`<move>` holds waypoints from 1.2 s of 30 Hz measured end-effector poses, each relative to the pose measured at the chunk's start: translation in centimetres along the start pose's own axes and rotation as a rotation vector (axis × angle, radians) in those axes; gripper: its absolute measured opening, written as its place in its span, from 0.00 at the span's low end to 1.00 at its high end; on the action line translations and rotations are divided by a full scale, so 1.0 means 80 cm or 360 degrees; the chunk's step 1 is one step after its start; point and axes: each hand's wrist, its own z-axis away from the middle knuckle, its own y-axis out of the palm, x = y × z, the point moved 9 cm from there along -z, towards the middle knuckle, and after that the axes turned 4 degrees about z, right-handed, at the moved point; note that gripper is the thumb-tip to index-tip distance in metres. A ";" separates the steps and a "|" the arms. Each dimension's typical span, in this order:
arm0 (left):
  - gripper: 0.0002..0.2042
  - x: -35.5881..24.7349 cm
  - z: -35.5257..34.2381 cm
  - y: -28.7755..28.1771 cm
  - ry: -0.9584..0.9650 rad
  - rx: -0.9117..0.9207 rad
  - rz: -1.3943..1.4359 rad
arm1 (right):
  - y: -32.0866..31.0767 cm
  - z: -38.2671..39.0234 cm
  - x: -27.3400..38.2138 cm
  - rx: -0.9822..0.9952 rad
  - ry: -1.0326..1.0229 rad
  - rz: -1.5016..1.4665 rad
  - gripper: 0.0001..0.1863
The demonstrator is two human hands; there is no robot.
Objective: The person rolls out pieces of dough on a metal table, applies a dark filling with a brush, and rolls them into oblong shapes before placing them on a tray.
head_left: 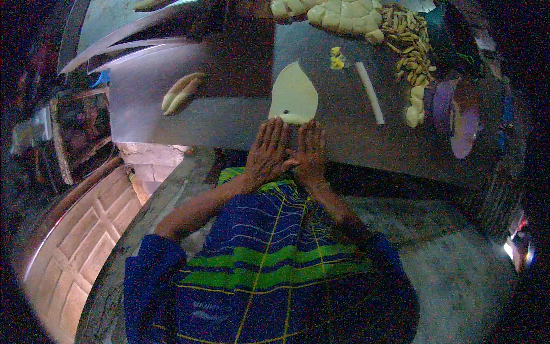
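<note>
A flat, leaf-shaped sheet of pale dough (294, 86) lies on the work table (229, 120), its pointed end away from me. Its near edge looks rolled over, with a small dark bit just beyond the roll. My left hand (267, 150) and my right hand (309, 153) lie side by side, palms down, fingers stretched forward and fingertips at that rolled edge. The thumbs meet between them. To the left rests a shaped dough roll (183, 93) with a lengthwise crease. On the right are a slim white stick (369, 93) and a small yellow lump (337, 59).
Cut dough lumps (346, 16) sit at the far side, beside a heap of small pale pieces (409, 49). More dough lumps (415, 106) adjoin a purple object (463, 123) at right. Curved metal sheets (132, 37) overhang the far left. A panelled board (86, 246) leans lower left.
</note>
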 end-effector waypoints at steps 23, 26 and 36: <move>0.48 0.049 -0.075 -0.054 -0.0248 -0.0310 -0.0124 | -0.054 -0.109 -0.005 -0.0176 -0.0023 0.0281 0.47; 0.48 0.029 -0.041 -0.037 -0.0121 -0.0286 -0.0118 | -0.053 -0.071 0.005 -0.0249 -0.0153 0.0212 0.48; 0.47 0.031 -0.096 -0.055 -0.0181 -0.0288 -0.0137 | -0.049 -0.120 -0.033 -0.0221 -0.0064 0.0237 0.49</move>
